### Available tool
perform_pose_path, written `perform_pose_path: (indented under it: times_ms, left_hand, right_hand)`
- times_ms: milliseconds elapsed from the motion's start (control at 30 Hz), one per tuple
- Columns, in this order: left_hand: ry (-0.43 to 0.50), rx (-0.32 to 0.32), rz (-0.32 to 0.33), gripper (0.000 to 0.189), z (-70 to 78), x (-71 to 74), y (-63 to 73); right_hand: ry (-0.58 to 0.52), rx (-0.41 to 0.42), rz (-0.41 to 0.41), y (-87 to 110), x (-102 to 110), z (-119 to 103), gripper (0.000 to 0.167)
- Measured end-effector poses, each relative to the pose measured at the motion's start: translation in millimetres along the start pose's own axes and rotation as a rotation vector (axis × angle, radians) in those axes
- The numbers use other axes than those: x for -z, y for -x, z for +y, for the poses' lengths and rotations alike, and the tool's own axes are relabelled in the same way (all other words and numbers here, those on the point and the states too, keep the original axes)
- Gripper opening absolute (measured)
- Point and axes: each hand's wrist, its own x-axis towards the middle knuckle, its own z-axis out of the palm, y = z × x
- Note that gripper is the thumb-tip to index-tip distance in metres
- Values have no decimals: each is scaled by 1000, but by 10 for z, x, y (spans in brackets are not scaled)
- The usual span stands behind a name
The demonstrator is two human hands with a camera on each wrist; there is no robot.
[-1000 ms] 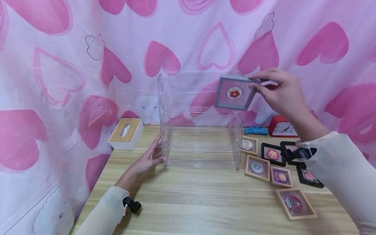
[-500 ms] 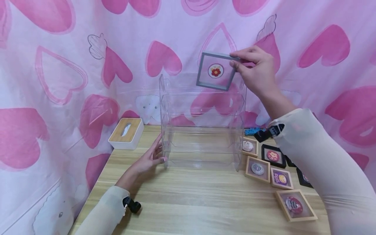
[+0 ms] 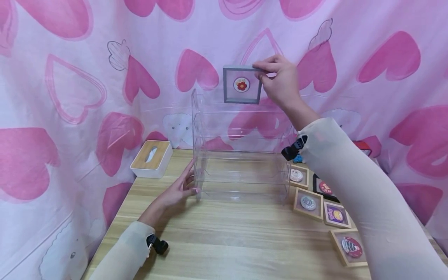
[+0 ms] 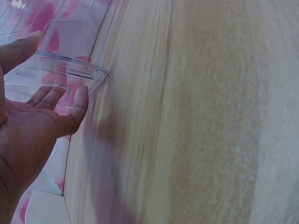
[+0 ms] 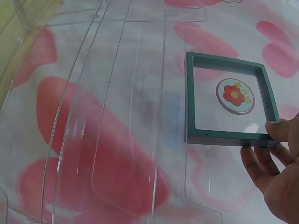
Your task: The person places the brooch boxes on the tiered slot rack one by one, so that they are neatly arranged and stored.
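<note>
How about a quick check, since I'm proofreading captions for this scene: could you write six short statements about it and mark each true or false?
1. The clear stand stands on the wooden table. True.
2. The right hand holds a gray frame with a red flower badge in it. True.
3. The gray frame lies flat on the wooden table. False: the right hand holds it raised above the wooden table.
4. The left hand is at the clear stand's left side. True.
5. No box is in view. False: a tissue box is left of the clear stand.
6. Every frame in view is gray. False: light wood frames lie to the clear stand's right.
</note>
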Motion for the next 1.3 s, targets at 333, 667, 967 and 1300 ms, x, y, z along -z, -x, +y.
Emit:
perform_pose_path:
  times_ms: [333, 667, 967, 1300]
  left_hand:
    - [4, -12, 11, 110, 30, -20, 21]
    - [17, -8, 8, 112, 10, -13, 28]
    - [29, -78, 2, 114, 5, -41, 40]
    - [21, -113, -3, 116, -9, -46, 41]
  right_hand:
    - [9, 5, -56, -30, -218, -11, 28]
    - [-27, -34, -179, 27, -387, -21, 40]
    - [-78, 0, -231, 35, -523, -19, 54]
    - [-30, 6, -284, 72, -546, -45, 62]
